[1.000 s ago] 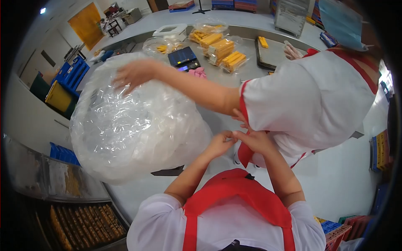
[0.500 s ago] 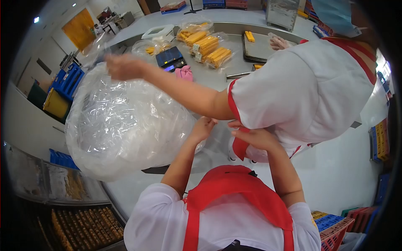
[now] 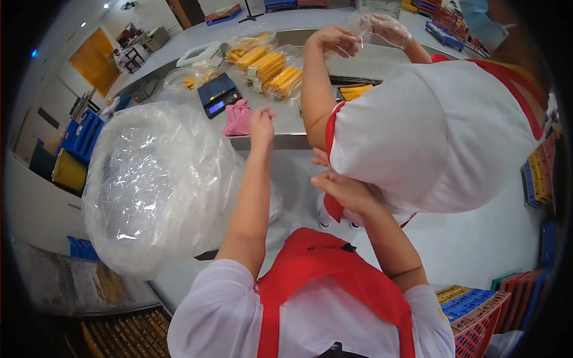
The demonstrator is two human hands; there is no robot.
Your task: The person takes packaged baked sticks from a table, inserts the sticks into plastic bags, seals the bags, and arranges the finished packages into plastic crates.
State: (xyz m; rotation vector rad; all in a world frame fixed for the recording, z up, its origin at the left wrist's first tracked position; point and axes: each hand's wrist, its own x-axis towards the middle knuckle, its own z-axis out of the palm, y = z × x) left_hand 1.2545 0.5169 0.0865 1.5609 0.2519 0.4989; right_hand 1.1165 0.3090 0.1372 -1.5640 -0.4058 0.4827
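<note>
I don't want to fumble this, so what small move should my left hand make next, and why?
Perhaps ease your left hand toward the pink cloth beside the scale: the hand is close to it, shows no clear object in its grasp, and nobody appears to hold the cloth.

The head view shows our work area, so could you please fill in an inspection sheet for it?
Surface: metal table, bearing bags, a scale and a cloth.
Job's things: crumpled pink cloth in front of the scale, whose display is lit; bags of yellow sticks behind.
Clutter: large see-through plastic sack, bulky, beside the left forearm.
Hands: left hand beside the cloth, its grip blurred; right hand open, partly hidden by the co-worker's shirt.
Cables: nothing seen.
Surroundings: co-worker close by the right hand; plastic crates at lower right.
</note>
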